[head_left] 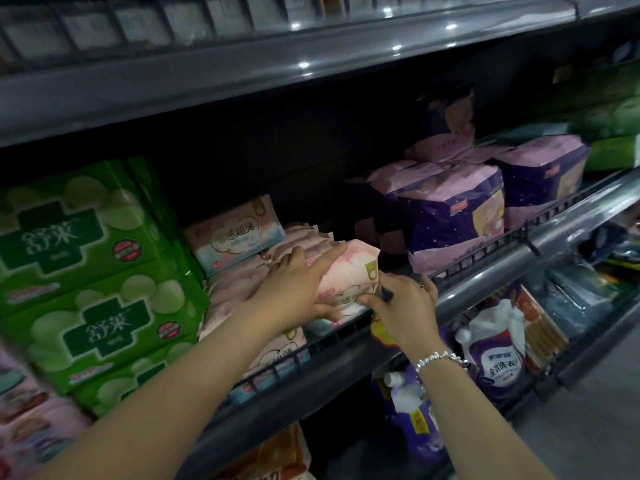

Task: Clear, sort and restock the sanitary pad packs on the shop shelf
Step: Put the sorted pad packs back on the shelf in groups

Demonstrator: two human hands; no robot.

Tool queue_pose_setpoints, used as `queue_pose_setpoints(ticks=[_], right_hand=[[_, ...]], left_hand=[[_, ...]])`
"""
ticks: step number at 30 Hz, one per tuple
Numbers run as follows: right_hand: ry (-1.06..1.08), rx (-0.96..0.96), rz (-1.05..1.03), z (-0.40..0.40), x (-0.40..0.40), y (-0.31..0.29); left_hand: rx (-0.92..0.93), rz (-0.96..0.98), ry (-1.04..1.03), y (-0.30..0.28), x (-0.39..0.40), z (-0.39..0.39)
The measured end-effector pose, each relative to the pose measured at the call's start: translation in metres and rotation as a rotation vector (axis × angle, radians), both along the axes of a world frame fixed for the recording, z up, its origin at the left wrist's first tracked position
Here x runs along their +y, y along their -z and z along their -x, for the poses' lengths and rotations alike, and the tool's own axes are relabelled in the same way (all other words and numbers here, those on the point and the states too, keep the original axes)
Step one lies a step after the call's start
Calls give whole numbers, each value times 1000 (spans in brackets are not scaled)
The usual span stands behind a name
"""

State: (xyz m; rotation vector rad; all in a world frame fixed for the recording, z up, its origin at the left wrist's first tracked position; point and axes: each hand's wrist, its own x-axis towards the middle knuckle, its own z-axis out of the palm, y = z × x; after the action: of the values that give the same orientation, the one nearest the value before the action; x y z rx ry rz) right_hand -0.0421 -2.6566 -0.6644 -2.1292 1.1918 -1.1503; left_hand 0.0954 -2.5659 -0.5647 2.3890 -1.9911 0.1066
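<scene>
Pink pad pack (349, 275) among shelf (485, 282) stacks, left hand (298, 289) flat atop, right hand (398, 306) grip pinching its corner

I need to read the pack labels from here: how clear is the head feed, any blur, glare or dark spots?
Head view: dim overall; the shelf recess behind the pink packs is near black. Ceiling-light glare spots the upper shelf edge. Green packs show legible print; purple packs are soft with motion blur. Wide-angle distortion bends the shelf lines, and the corners smear.
</scene>
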Motion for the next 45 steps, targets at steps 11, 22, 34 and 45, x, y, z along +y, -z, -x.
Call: queue_pose_setpoints(ticks=[11,22,34,45], right_hand=[[-327,36,86,11,-7,-32],[-513,342,241,9,-39,-51],[-626,350,53,5,-33,-43],[-480,21,-498,-35,-47,-49]], left_hand=[[57,-49,-36,0,-4,-5],[-125,-215,-44,3,-14,-10],[-178,-426,-52,2,-12,1],[10,-313,-148,3,-17,-2]])
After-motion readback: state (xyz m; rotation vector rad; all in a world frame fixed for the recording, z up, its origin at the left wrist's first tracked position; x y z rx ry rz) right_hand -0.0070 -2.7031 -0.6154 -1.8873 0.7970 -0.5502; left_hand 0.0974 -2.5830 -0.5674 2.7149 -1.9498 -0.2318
